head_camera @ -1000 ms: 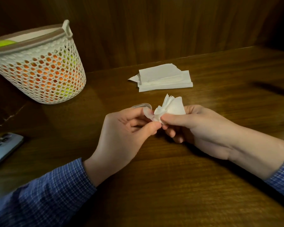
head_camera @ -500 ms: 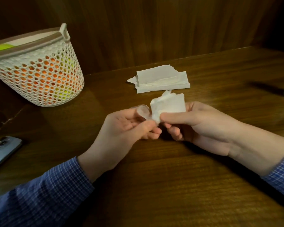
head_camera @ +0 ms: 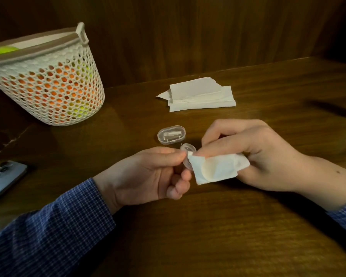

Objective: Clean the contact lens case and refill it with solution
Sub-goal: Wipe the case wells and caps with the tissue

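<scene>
Tissue [head_camera: 218, 168] is being pinched by the right hand [head_camera: 254, 154] against a small clear lens case [head_camera: 187, 154], pinched at its rim by the left hand [head_camera: 148, 174], centre frame. Likely light, slippery, rigid; edges are being judged safest.

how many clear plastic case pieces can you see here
2. An oval clear piece lies on the table just beyond the hands. A small round clear piece is pinched in the left hand, partly covered by the tissue. More may be hidden.

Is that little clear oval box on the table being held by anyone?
No: the clear oval box lies alone on the wooden table, beyond both hands.
</scene>
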